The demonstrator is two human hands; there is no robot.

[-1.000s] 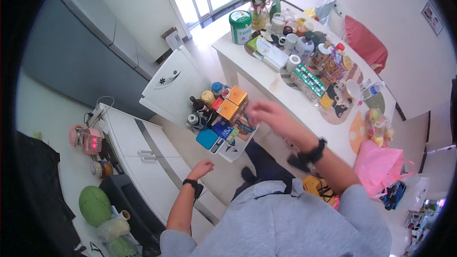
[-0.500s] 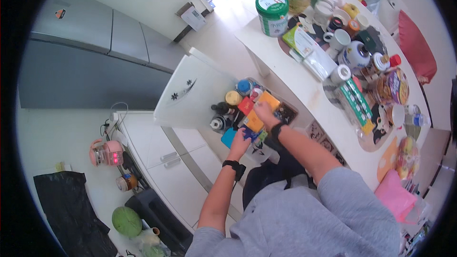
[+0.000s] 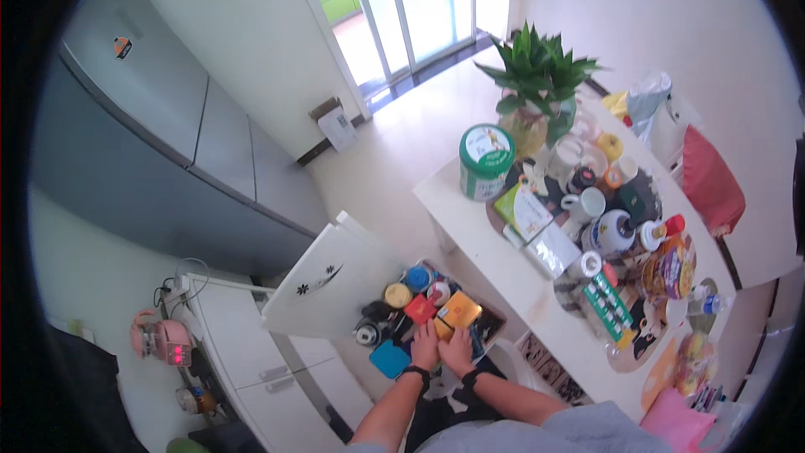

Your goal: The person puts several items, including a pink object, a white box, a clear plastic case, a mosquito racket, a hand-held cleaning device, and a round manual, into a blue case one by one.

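Note:
Both hands are low in the middle, over a crowded group of small goods beside a white panel [image 3: 295, 306] with black flowers. My left hand [image 3: 425, 348] and my right hand [image 3: 457, 352] are side by side, fingers bent around a small orange box [image 3: 442, 330] that they partly hide. Just beyond it lies a larger orange-yellow box [image 3: 460, 310]. A red box [image 3: 420, 309] is ahead of my left hand, and a flat blue case [image 3: 389, 359] lies to its left. Jars with a yellow lid [image 3: 397, 294] and a blue lid [image 3: 418, 277] stand behind.
A white table [image 3: 470, 239] runs along the right, loaded with a green-lidded tub [image 3: 486, 161], a potted plant [image 3: 537, 71], mugs, bottles and packets. On the left are a white cabinet [image 3: 260, 403], a pink kettle [image 3: 163, 342] and a grey fridge [image 3: 159, 92].
The view has tilted up, showing more of the plant and doorway. My left hand has left the blue things and come in beside my right hand, at the small orange box.

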